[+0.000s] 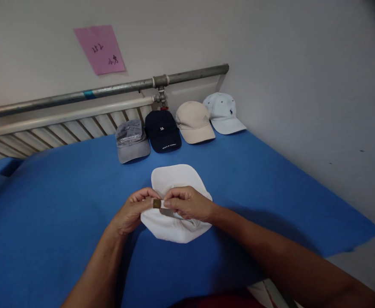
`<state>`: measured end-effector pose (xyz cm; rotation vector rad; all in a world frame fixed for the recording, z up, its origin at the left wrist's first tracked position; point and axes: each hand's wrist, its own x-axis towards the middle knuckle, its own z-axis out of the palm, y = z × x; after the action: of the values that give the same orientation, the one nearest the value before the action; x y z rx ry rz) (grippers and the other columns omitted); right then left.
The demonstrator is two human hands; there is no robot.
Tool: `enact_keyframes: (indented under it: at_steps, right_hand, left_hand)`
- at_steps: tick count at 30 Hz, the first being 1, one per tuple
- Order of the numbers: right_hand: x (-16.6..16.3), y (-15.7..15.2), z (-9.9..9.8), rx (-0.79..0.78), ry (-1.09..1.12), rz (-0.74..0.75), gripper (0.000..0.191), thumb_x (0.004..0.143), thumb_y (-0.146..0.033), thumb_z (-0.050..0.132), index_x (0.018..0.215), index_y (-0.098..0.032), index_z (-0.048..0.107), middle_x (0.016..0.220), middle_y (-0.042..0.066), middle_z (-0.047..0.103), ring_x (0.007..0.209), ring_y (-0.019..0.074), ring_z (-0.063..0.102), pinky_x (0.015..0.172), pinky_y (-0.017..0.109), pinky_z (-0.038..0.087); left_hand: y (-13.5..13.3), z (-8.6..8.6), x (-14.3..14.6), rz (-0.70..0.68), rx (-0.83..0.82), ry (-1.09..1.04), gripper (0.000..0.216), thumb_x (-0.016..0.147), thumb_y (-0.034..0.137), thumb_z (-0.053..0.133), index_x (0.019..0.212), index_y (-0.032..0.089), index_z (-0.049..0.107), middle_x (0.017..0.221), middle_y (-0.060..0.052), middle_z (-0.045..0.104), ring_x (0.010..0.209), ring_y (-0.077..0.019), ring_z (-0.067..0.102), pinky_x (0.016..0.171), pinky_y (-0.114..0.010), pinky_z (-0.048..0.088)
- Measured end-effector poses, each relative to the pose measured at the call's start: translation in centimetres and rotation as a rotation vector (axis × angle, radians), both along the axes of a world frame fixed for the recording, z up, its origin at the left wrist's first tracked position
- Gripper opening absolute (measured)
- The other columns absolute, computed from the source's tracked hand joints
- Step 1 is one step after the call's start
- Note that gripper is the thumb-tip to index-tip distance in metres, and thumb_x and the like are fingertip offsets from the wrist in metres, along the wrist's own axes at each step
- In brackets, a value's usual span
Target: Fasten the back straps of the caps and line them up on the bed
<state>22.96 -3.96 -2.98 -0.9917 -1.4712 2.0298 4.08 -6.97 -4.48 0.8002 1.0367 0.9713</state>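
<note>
A white baseball cap (pixel 181 231) lies on the blue table surface in front of me, its brim pointing away toward the wall. Its back strap (pixel 162 204) runs through a brass-coloured buckle (pixel 157 203). My left hand (pixel 136 209) pinches the strap at the buckle between thumb and fingers. Close beside it, my right hand (pixel 187 203) is closed on the strap just right of the buckle. The strap's far ends and part of the cap's opening are hidden behind my fingers.
Along the back stand a grey cap (pixel 132 141), a navy cap (pixel 162 131), a beige cap (pixel 195 122) and a pale blue cap (pixel 224 113). Behind them are a radiator (pixel 62 131) and a metal pipe (pixel 116 90). A pink paper (pixel 100 49) hangs on the wall.
</note>
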Motion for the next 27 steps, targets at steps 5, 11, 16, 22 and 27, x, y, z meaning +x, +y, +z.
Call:
enact_keyframes:
  at_steps: [5,11,16,22,27]
  right_hand:
    - [0.46,0.15,0.27,0.1,-0.005,0.0,0.012,0.072,-0.025,0.067,0.08,-0.015,0.064,0.055,-0.008,0.05,0.043,0.003,0.04,0.039,0.015,0.03]
    - [0.93,0.48,0.07,0.056,0.082,-0.007,0.015,0.067,-0.017,0.067,0.078,-0.016,0.059,0.054,-0.008,0.056,0.042,0.0046,0.046,0.04,0.016,0.035]
    - [0.49,0.33,-0.38,0.111,0.151,-0.014,0.016,0.068,-0.021,0.068,0.078,-0.017,0.057,0.054,-0.008,0.057,0.044,0.0048,0.048,0.041,0.016,0.038]
    - [0.85,0.37,-0.44,0.104,0.117,0.007,0.021,0.064,-0.015,0.066,0.082,-0.018,0.057,0.058,-0.007,0.059,0.047,0.0065,0.053,0.039,0.015,0.038]
    - [0.87,0.26,-0.32,0.102,0.119,0.01,0.019,0.064,-0.014,0.063,0.08,-0.018,0.056,0.055,-0.008,0.057,0.042,0.005,0.049,0.036,0.014,0.035]
  left_hand:
    - [-0.12,-0.06,-0.14,0.014,0.018,-0.002,0.024,0.061,0.03,0.084,0.07,0.015,0.067,0.061,0.001,0.065,0.047,-0.0064,0.054,0.045,-0.016,0.039]
    - [-0.26,-0.09,0.01,0.01,0.03,0.003,0.026,0.061,0.03,0.084,0.073,0.015,0.068,0.064,0.001,0.066,0.049,-0.0067,0.055,0.047,-0.016,0.04]
    - [-0.27,-0.13,0.4,-0.011,0.017,0.027,0.026,0.06,0.028,0.085,0.071,0.014,0.066,0.061,0.001,0.064,0.047,-0.0062,0.052,0.046,-0.016,0.037]
    - [-0.52,-0.46,0.38,-0.01,0.039,0.068,0.026,0.062,0.029,0.083,0.073,0.014,0.066,0.063,0.0,0.063,0.047,-0.0059,0.05,0.047,-0.017,0.037]
    - [-0.61,-0.3,0.35,-0.061,0.031,0.086,0.029,0.064,0.034,0.082,0.076,0.015,0.065,0.058,0.003,0.058,0.045,-0.0045,0.045,0.043,-0.016,0.031]
